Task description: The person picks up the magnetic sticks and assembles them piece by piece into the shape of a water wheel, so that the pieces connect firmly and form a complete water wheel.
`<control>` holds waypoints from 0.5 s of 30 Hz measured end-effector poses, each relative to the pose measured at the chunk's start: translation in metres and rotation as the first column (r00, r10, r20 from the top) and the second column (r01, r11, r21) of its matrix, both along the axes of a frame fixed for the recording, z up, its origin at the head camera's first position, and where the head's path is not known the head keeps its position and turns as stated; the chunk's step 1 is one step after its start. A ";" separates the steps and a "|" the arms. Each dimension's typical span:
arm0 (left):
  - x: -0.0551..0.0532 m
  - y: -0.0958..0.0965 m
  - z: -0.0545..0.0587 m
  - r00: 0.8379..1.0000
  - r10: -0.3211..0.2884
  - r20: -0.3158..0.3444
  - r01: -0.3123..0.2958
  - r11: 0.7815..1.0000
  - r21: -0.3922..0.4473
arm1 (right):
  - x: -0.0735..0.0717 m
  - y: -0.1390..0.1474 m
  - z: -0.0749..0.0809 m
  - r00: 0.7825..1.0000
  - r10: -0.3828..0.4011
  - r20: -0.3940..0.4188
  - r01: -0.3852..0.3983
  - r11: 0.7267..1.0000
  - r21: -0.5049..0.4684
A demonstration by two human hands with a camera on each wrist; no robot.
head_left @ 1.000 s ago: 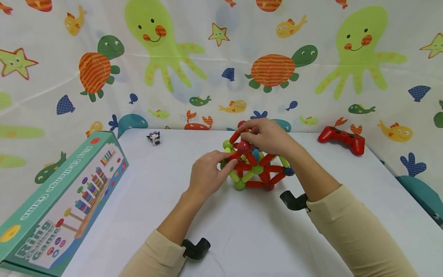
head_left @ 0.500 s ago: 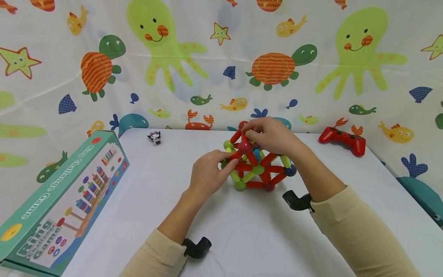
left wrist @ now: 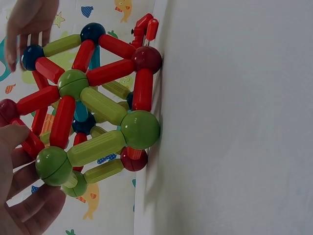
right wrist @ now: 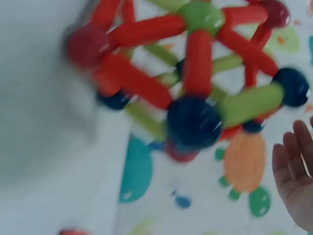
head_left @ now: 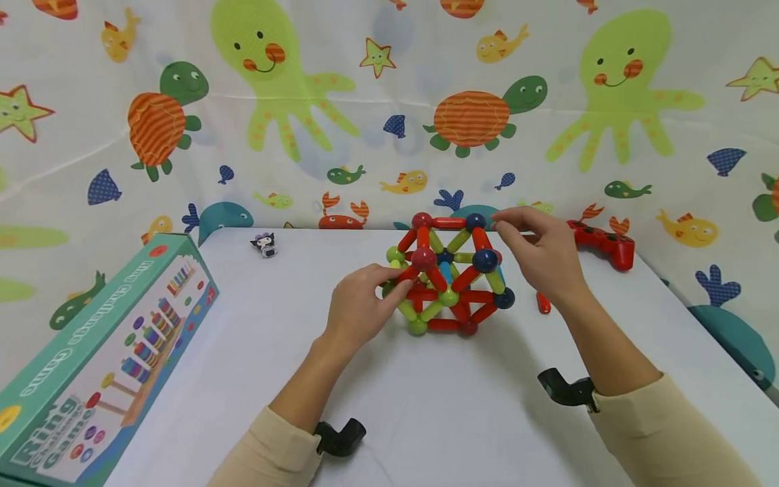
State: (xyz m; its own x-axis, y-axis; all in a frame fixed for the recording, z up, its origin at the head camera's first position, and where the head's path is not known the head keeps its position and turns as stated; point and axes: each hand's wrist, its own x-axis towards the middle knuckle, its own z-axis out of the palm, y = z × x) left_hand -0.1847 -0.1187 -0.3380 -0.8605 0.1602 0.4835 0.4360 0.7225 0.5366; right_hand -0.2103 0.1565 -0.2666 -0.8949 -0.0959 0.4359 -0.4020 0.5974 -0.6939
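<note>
A ball-and-stick structure (head_left: 449, 295) of red and green rods with red, green and dark blue balls stands on the white table, in the middle of the head view. My left hand (head_left: 359, 304) pinches a red rod (left wrist: 32, 143) on its left side, thumb in front and fingers behind near a green ball (left wrist: 53, 166). My right hand (head_left: 538, 253) is off to the right of the structure's top, fingertips close to a dark blue ball (head_left: 476, 221). Its fingers are loosely bent in the head view, with nothing seen between them.
A loose red rod (head_left: 544, 303) lies on the table beneath my right hand. Behind that hand is a red game controller (head_left: 608, 245), partly covered. A small figurine (head_left: 264, 244) stands at the back left. A green ring game box (head_left: 115, 365) fills the left edge.
My right hand has moved right, off the top of the structure, baring its upper red rod and blue balls. The loose red rod has come into sight. The left hand keeps its hold.
</note>
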 end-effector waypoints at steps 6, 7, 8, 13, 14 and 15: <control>-0.001 0.000 -0.001 1.000 -0.019 0.013 0.019 1.000 0.011 | 0.004 0.041 -0.025 0.999 -0.033 0.034 0.032 0.998 0.053; -0.001 0.001 -0.001 1.000 -0.022 0.016 0.022 1.000 0.013 | 0.004 0.047 -0.030 0.998 -0.034 0.043 0.031 0.997 0.065; -0.001 0.001 -0.001 1.000 -0.024 0.019 0.024 1.000 0.014 | 0.004 0.053 -0.034 0.998 -0.034 0.052 0.030 0.997 0.078; -0.001 0.000 0.000 0.999 -0.027 0.019 0.027 1.000 0.016 | 0.003 0.077 -0.051 0.994 -0.040 0.101 0.027 0.991 0.131; -0.001 -0.001 0.000 0.999 -0.027 0.020 0.027 1.000 0.014 | 0.002 0.080 -0.054 0.992 -0.042 0.116 0.024 0.989 0.146; -0.001 -0.001 0.000 0.999 -0.027 0.021 0.026 1.000 0.013 | 0.001 0.083 -0.055 0.990 -0.045 0.134 0.023 0.987 0.161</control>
State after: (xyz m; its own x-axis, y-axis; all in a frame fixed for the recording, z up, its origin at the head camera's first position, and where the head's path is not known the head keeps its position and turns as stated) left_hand -0.1858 -0.1194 -0.3379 -0.8662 0.1768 0.4674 0.4433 0.7038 0.5552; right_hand -0.2089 0.2399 -0.3220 -0.9489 -0.1226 0.2907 -0.2875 0.7157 -0.6365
